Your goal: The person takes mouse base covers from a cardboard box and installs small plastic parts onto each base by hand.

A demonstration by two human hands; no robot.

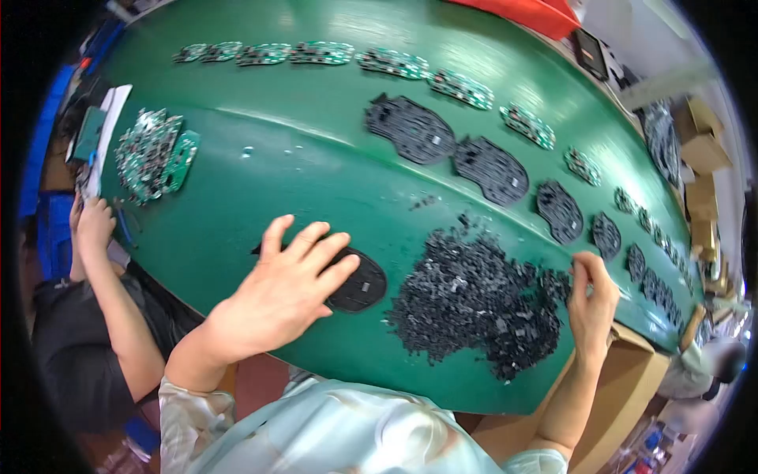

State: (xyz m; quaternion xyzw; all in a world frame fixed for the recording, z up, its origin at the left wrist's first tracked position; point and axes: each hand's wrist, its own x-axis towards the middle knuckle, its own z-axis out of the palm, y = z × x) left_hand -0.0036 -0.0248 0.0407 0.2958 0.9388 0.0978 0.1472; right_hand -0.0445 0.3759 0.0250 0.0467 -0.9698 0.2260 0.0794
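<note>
My left hand [272, 296] hovers over or rests on a black plastic shell [363, 286], its fingers spread; the hand covers much of the shell, and contact cannot be made out. To the right lies a big heap of small black plastic pieces [466, 296]. At the heap's right edge, my right hand [594, 304] has thumb and fingertips pressed together. Whatever may be between those fingertips is too small to name. Beyond the heap, several more black shells [410, 130] lie in a curved row.
Green circuit boards [395, 63] form an arc along the far side of the green table [316, 186]. More boards [154, 154] are piled at left, near another person's hands [95, 225]. A cardboard box [624, 379] stands by the table at right. A red bin [537, 14] sits at the back.
</note>
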